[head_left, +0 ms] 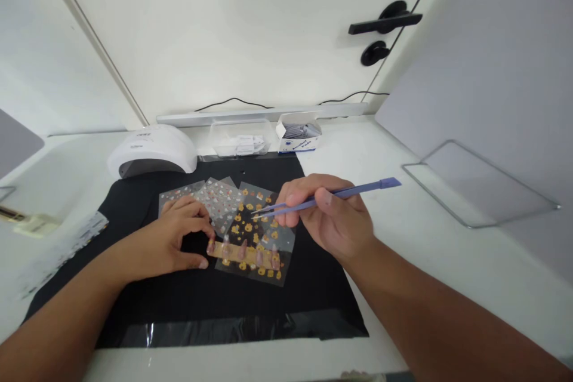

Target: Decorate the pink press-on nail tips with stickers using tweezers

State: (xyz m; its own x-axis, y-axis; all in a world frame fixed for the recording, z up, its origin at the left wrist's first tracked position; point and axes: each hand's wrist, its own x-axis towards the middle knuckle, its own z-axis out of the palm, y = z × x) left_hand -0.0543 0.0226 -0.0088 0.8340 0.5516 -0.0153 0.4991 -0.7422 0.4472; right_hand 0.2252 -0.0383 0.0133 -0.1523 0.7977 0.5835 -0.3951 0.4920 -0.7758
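**Tweezers poised over the nail strip**

Head view: your right hand (333, 215) pinches slim blue-violet plastic tweezers (322, 196), their tips pointing left and hovering just above the tan strip of press-on nail tips (244, 252). That strip lies crosswise, its long axis running left to right, on a clear sheet of yellow stickers (257, 233) over the black mat (215, 304). Your left hand (179, 239) is nearer, thumb and forefinger closed on the strip's left end, steadying it.
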